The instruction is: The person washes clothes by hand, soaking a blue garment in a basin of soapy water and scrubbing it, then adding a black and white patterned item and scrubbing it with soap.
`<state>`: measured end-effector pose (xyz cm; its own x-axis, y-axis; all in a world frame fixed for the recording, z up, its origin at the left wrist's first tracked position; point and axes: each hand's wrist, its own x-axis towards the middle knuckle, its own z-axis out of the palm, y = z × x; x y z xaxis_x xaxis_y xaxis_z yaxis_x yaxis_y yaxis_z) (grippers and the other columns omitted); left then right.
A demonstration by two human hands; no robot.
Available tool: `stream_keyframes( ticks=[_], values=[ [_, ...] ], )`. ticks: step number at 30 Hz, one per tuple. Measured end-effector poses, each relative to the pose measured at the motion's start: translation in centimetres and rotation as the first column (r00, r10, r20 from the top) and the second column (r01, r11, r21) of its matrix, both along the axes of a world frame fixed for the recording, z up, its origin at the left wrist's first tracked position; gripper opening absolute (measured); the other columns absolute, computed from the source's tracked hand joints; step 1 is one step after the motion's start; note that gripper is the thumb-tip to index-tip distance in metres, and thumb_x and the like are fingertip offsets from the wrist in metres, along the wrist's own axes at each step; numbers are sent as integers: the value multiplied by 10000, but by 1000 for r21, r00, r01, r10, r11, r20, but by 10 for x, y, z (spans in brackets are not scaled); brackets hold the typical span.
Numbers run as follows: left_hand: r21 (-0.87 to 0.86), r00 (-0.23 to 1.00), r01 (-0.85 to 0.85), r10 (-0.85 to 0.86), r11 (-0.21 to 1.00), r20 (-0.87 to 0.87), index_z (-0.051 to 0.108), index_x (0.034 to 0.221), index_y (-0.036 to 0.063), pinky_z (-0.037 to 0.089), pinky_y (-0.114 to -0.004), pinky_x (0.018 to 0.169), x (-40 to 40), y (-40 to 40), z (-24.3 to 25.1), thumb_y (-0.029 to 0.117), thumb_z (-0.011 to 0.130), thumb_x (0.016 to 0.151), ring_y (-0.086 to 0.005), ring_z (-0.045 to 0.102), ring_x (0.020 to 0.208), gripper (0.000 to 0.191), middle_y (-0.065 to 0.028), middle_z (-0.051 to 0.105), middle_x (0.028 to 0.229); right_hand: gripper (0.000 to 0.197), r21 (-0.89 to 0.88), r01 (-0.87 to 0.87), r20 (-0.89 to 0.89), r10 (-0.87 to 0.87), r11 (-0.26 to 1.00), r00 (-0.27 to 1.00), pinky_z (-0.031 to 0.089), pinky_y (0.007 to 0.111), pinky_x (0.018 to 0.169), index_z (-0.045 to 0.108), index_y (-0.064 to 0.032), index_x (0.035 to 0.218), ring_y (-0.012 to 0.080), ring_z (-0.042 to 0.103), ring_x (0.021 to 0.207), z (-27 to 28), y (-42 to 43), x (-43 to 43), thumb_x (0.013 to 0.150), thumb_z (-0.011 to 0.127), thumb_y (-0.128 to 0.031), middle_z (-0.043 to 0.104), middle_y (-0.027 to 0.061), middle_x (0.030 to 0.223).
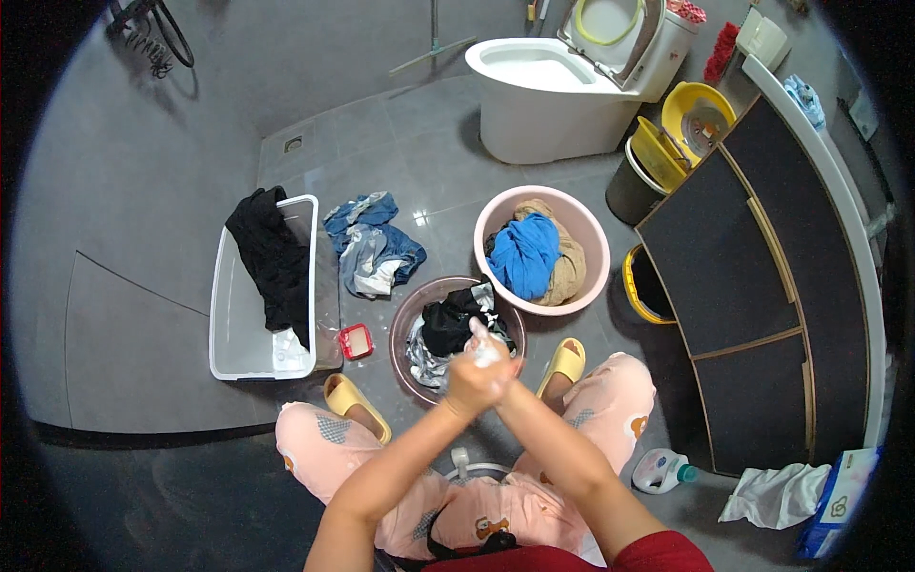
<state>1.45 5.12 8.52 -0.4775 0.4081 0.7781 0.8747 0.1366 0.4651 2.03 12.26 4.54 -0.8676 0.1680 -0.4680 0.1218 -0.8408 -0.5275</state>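
Over a brownish plastic basin [399, 357], my left hand [468, 375] and my right hand [506, 361] are pressed together around a small white, sudsy-looking item [486, 353]. What it is cannot be told, and the fingers partly hide one another. Black garments [449, 325] and grey-white cloth [427, 365] lie in the basin below. Beyond it to the right stands a pink basin [600, 250] holding a blue cloth [527, 254] and a tan one [570, 268]. A red dish [356, 342] with a pale block in it sits on the floor left of the brownish basin.
Denim clothes [375, 247] lie on the tiles. A white-rimmed clear bin [312, 286] with a black garment [268, 250] over its edge stands left. A toilet [554, 107] is ahead; a dark cabinet [722, 243] and a detergent bottle [658, 472] are right.
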Motion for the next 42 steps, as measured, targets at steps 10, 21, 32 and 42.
stream_keyframes(
  ticks=[10, 21, 32, 42],
  values=[
    [22, 987, -141, 139, 990, 75, 510, 534, 67, 370, -373, 393, -10, 7, 17, 96, 564, 713, -273, 481, 413, 189, -129, 486, 501, 244, 57, -150, 16, 150, 987, 989, 369, 215, 459, 481, -125, 644, 75, 487, 542, 21, 9, 7, 836, 495, -274, 508, -14, 623],
    [-39, 833, -362, 342, 932, 435, 534, 794, 51, 428, -320, 556, -46, -19, 19, 280, 596, 758, -245, 544, 567, 240, -89, 565, 638, 367, -41, 77, 181, -68, 996, 981, 474, 337, 717, 512, -23, 942, 198, 577, 802, 35, 22, -6, 803, 529, -362, 577, 95, 881],
    [126, -8, 40, -125, 991, 992, 537, 859, 7, 409, -213, 516, -51, -33, 4, 158, 605, 713, -78, 512, 593, 220, -28, 557, 704, 217, 398, -66, -52, 94, 915, 994, 447, 218, 605, 537, -10, 949, 128, 550, 715, 38, 25, -1, 734, 537, -39, 564, 44, 813],
    [-222, 662, -113, 240, 969, 711, 557, 623, 1, 394, -324, 526, -64, -37, 2, 145, 516, 633, -224, 523, 546, 149, -139, 522, 573, 129, 731, -217, 66, 249, 647, 966, 396, 248, 556, 569, 0, 689, 89, 478, 593, 32, 34, 4, 693, 466, -77, 520, -10, 636]
  ],
)
